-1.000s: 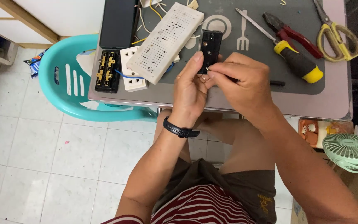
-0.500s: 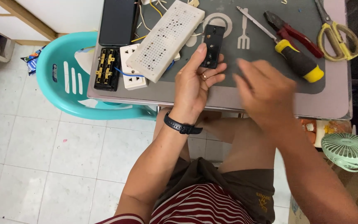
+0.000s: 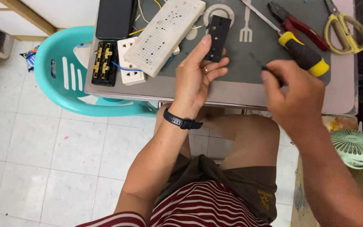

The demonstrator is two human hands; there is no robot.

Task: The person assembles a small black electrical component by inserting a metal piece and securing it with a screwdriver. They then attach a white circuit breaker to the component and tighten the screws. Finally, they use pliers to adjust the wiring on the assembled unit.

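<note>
Head view. Left hand (image 3: 198, 75) holds a small black rectangular socket module (image 3: 217, 38) upright over the tabletop (image 3: 232, 90); thumb on one long edge, fingers (image 3: 215, 71) curled behind the lower end, so the fingers are closed on the module. A black band sits on that wrist.

Change from one second ago: the two hands were then joined on the module, the right one working at its lower end. Half a second ago the right hand was already pulling off, blurred. Now the right hand (image 3: 293, 94) is well apart, at about 4 o'clock from the module, fingers pinched shut on a thin dark item, possibly a small screw or tool tip; too blurred to tell which. The module has kept its place in the left hand, slightly raised.

Judgement: the right hand's work on the module has paused or finished; something small appears to have been taken off it.

Around: a white perforated cover plate (image 3: 164, 35) at 9 o'clock of the module, a white socket block (image 3: 132, 67) and a black terminal block (image 3: 104, 63) further left. Yellow-handled screwdriver (image 3: 301, 50) just above the right hand at 12 o'clock; red pliers (image 3: 293, 21) and yellow scissors (image 3: 343, 27) beyond. Teal plastic chair (image 3: 64, 90) at the left of the tabletop.
</note>
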